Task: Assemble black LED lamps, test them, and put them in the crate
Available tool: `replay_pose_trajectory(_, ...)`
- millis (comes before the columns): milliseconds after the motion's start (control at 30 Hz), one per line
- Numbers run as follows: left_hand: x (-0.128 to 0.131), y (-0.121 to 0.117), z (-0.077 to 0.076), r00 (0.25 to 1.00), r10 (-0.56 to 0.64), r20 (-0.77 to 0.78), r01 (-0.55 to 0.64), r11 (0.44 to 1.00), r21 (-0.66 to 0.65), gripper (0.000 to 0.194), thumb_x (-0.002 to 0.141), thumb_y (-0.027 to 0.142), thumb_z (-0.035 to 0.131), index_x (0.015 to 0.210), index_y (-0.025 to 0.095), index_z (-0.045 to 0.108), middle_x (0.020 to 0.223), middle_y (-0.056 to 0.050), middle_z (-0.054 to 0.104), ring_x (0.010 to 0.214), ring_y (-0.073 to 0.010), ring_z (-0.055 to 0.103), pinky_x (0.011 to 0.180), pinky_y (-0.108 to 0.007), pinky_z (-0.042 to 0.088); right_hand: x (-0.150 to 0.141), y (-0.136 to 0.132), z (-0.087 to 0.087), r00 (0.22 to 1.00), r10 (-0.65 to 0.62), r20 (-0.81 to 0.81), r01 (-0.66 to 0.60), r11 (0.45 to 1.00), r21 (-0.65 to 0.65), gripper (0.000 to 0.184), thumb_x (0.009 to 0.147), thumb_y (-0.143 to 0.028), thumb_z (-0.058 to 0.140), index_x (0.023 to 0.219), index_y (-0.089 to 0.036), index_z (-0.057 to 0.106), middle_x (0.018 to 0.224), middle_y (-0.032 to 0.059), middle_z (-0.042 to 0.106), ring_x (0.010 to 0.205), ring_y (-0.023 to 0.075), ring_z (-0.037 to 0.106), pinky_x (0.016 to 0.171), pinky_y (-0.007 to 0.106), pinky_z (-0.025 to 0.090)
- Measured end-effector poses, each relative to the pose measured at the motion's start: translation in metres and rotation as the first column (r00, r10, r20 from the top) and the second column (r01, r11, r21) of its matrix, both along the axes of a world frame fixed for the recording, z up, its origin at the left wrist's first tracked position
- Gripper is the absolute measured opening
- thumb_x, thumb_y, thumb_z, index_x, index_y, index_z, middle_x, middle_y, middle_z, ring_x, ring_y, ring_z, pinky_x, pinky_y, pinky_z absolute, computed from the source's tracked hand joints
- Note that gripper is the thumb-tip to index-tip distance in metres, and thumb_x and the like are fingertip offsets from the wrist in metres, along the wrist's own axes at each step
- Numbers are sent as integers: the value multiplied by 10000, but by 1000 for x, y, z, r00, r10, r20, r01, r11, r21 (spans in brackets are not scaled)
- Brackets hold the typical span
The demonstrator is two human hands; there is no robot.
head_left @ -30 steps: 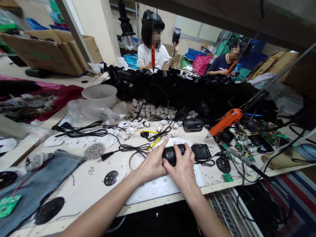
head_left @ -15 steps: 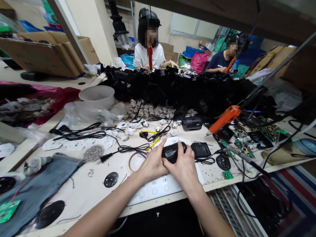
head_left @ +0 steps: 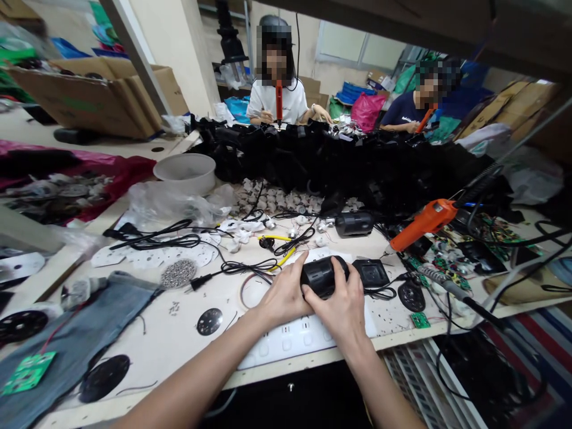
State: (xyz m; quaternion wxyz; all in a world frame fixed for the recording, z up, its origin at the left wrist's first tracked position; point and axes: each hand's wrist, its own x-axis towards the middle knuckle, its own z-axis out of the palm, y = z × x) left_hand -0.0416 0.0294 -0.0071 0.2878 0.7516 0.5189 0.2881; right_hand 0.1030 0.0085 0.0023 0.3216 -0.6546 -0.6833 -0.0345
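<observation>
Both of my hands grip a black plastic housing [head_left: 318,276], rounded and with slots in its side. My left hand [head_left: 286,293] wraps its left end, thumb along the top. Fingers of my right hand [head_left: 339,301] curl over its right end, and the right thumb presses on the near side. Beneath the hands lies a white power strip [head_left: 290,339]. To the right of the housing is a square black part [head_left: 372,273], with a coiled black cable [head_left: 382,292] beside it. Another black housing [head_left: 354,224] lies farther back.
An orange electric screwdriver [head_left: 422,225] hangs at the right, near a soldering iron [head_left: 447,289] and green circuit boards [head_left: 420,320]. Small screws fill a round pile [head_left: 177,273] at left. Black parts [head_left: 313,155] heap across the back; two co-workers sit beyond.
My hands keep their hold on the housing, which has tilted slightly. The view shifts a little. The co-worker opposite has lowered a raised hand and the black part it held.
</observation>
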Motion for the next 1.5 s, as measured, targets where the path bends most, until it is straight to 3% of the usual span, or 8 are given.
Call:
replay_pose_trajectory(200,0,0,-3,999,-5,33,5,1000,10,966,632,320,692,1468,127,248,1325,-204,540,1181,-351,554,971,-481,459,-2,1,6,1000,-2,9,3,996,-91,723,705,-509,676,1288,-104,537,1232,234,491,1122,385,504,933,559,448)
replay_pose_trajectory(400,1,-2,3,1000,16,23,-16,1000,-22,1021,627,302,694,1501,164,185,1300,-169,563,1160,-334,571,959,-458,471,25,17,37,982,-20,-189,-26,971,-239,684,705,-526,664,1280,-169,569,1199,160,577,1120,330,555,973,473,445)
replay_pose_trajectory(567,0,-3,7,1000,13,-20,-13,999,-42,984,633,326,710,1480,125,251,1398,-203,487,1247,-352,501,1035,-466,416,65,53,59,970,-201,-133,159,948,-274,748,692,-541,685,1327,-172,541,1209,175,544,1155,348,530,998,458,402)
replay_pose_trajectory(833,-6,-10,12,999,47,-9,-47,999,2,912,660,307,703,1457,152,286,1428,-181,465,1315,-337,443,1085,-489,376,79,89,38,987,-107,123,145,925,-352,739,685,-570,699,1302,-185,570,1097,152,518,1076,355,534,926,435,416)
replay_pose_trajectory(1167,-28,-31,19,974,228,14,-226,952,208,835,711,307,691,1433,222,282,1312,-117,551,1169,-280,565,974,-426,491,83,107,22,997,-67,37,75,939,-334,601,687,-440,726,1194,-127,643,1130,201,557,1135,392,488,966,512,374)
replay_pose_trajectory(1333,-28,-38,22,947,306,100,-319,935,157,781,717,288,688,1401,226,316,1257,-107,527,1152,-270,556,922,-403,531,70,82,27,992,39,-120,-69,963,-262,403,842,-366,545,1154,-132,647,1184,179,598,1134,317,547,982,465,421)
replay_pose_trajectory(1400,-27,-42,24,928,343,145,-361,924,124,743,723,279,679,1382,236,338,1208,-95,513,1128,-259,554,864,-381,559,54,62,26,946,116,-304,-216,924,-316,401,874,-411,490,1156,-167,638,1037,123,679,937,254,658,855,401,520)
replay_pose_trajectory(1500,-24,-46,23,902,390,186,-410,908,86,711,724,271,673,1364,230,367,1168,-91,493,1099,-250,547,802,-357,576,23,34,21,539,39,-841,-607,711,-356,583,796,-517,595,1254,-159,550,916,90,704,817,254,699,762,417,565)
